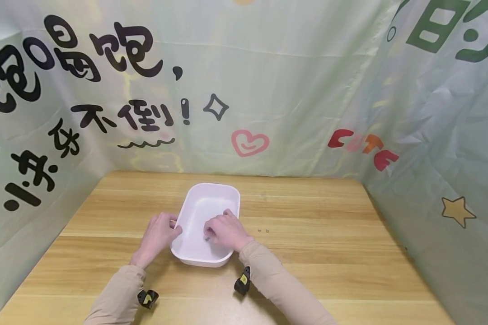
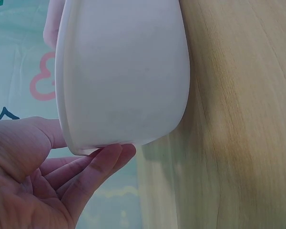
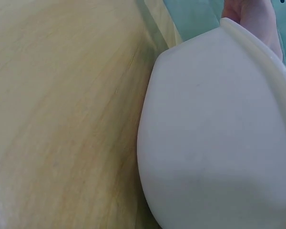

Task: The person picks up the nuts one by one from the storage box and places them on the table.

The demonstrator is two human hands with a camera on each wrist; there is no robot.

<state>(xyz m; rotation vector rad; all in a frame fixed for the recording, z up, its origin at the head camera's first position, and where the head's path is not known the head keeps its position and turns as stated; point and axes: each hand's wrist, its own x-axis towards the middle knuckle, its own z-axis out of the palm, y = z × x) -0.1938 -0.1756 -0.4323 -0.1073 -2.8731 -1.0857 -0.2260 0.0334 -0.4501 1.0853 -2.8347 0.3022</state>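
A white plastic basin (image 1: 193,212), a rounded rectangle, stands on the wooden table. My left hand (image 1: 157,237) grips its left rim; in the left wrist view the thumb lies over the rim and the fingers (image 2: 102,167) press the outer wall. My right hand (image 1: 225,229) reaches over the right side into the basin, fingers curled and pointing down. Right at its fingertips, low over the basin floor, shows a small greyish metal piece (image 1: 207,239), too tiny to make out further. In the right wrist view the basin's outer wall (image 3: 214,129) hides the right fingers.
Two tiny metallic pieces (image 1: 263,230) lie side by side on the table (image 1: 309,253), right of the basin. Printed cloth walls (image 1: 301,99) stand along the table's back and both sides. A black wrist strap (image 1: 242,281) hangs by the right sleeve.
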